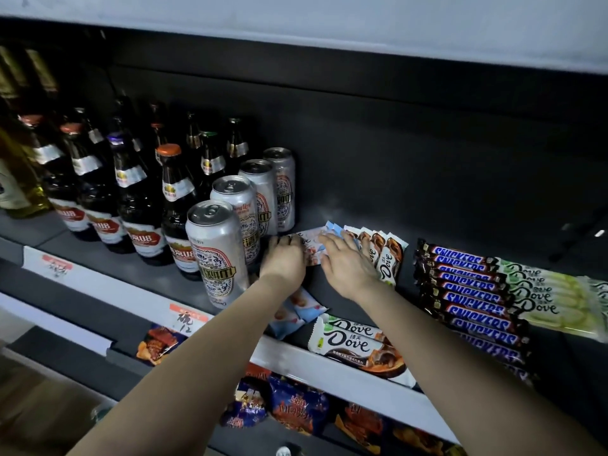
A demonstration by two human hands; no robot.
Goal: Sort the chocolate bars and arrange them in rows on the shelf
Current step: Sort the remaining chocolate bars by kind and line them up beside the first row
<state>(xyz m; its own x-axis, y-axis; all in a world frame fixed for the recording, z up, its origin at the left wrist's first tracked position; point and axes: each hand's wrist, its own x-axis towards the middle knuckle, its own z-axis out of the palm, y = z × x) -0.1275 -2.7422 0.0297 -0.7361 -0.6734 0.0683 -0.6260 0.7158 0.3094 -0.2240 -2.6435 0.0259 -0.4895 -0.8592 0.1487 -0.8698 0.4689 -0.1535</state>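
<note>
Both hands reach onto the dark shelf (345, 212). My left hand (284, 258) and my right hand (345, 263) rest with fairly straight fingers on a small pile of light-blue Dove bars (312, 241) beside the cans. Brown Dove bars (386, 255) stand in a row just right of my right hand. Two more light-blue bars (299, 311) lie under my left forearm. Two brown Dove bars (355, 343) lie at the front edge. A row of Snickers bars (470, 291) runs front to back at right, with green Dove bars (543, 297) beyond it.
Silver beer cans (217, 248) stand in a row directly left of my left hand, with dark beer bottles (138, 205) further left. Snack packets (296, 406) fill the shelf below. Price labels (187, 319) sit on the shelf's front rail.
</note>
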